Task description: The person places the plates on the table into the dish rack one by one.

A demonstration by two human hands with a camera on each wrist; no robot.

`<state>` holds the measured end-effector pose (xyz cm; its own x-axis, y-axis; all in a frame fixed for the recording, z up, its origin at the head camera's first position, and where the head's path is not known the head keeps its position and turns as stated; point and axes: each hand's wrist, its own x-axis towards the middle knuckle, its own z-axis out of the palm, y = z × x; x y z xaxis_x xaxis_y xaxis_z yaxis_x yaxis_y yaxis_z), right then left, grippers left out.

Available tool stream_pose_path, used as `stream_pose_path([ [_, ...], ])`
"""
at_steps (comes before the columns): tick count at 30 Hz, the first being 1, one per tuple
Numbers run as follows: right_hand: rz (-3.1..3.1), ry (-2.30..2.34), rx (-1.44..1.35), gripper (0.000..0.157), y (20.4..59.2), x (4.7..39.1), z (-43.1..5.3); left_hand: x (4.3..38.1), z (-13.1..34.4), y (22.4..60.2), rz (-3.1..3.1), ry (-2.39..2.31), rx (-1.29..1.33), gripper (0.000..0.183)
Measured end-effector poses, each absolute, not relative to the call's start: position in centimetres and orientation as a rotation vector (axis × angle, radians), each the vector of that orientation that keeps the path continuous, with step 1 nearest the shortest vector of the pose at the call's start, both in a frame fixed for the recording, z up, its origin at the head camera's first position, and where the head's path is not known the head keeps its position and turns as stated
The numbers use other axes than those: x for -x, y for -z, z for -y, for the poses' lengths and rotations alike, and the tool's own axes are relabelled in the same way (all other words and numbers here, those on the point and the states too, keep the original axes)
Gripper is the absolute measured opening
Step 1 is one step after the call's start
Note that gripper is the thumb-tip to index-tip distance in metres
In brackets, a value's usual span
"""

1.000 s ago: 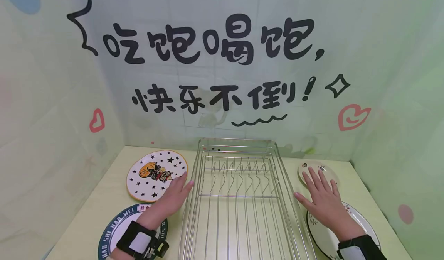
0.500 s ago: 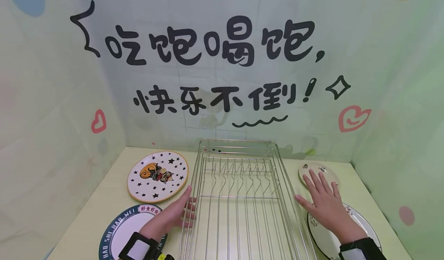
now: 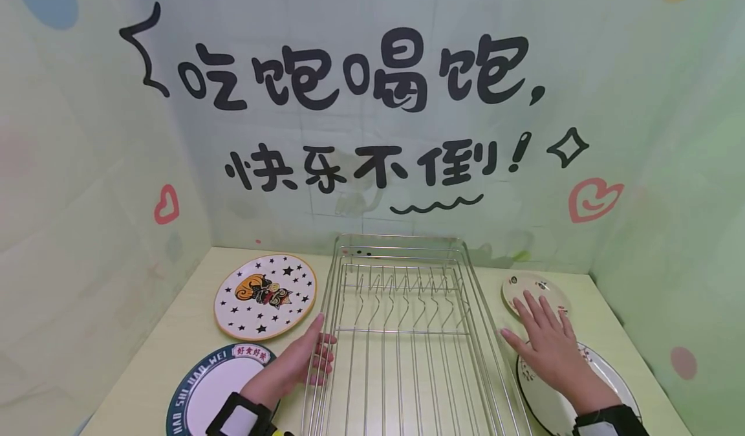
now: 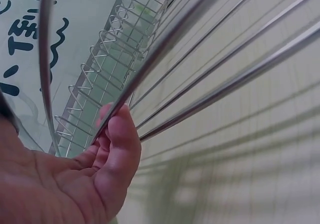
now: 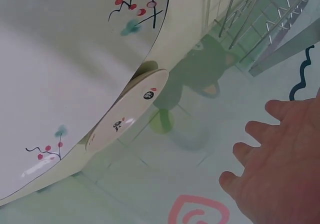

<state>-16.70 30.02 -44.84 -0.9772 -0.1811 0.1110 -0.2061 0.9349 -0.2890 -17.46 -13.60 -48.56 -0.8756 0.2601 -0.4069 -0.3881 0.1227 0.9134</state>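
A silver wire dish rack (image 3: 401, 332) stands in the middle of the table. My left hand (image 3: 295, 361) is at its left side in the head view, fingers reaching through the wires. In the left wrist view, the fingers of that left hand (image 4: 95, 184) curl round one of the rack's side wires. My right hand (image 3: 547, 352) is spread over a white plate with a dark rim (image 3: 608, 372), its fingertips overlapping a small cream plate (image 3: 515, 286). The right wrist view has the right hand (image 5: 285, 159) with fingers extended, holding nothing.
Left of the rack lie a white plate with black stars and an orange rim (image 3: 244, 287) and a blue-rimmed plate (image 3: 209, 391). A printed cloth backdrop (image 3: 361, 9) encloses the table (image 3: 145, 358) at the back and sides.
My left hand has moved off the starred plate, down to the rack's left side, where its fingers now curl round the wire. The right hand has barely shifted, staying spread above the plates.
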Motion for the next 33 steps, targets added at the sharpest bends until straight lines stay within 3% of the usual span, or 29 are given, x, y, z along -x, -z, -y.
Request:
stream_pose_path([
  [16,3.075,-0.304,-0.02,0.083,48.0,14.8,-38.5,17.7,13.5,48.6,-1.948,-1.775,0.113,0.087],
  [25,3.268,-0.325,0.214,0.101,49.0,13.8,-43.2,18.0,13.6,48.4,-1.955,-1.763,0.107,0.088],
  [33,3.343,-0.348,0.296,0.095,49.5,12.8,-45.3,18.4,13.9,48.4,-1.951,-1.744,0.093,0.091],
])
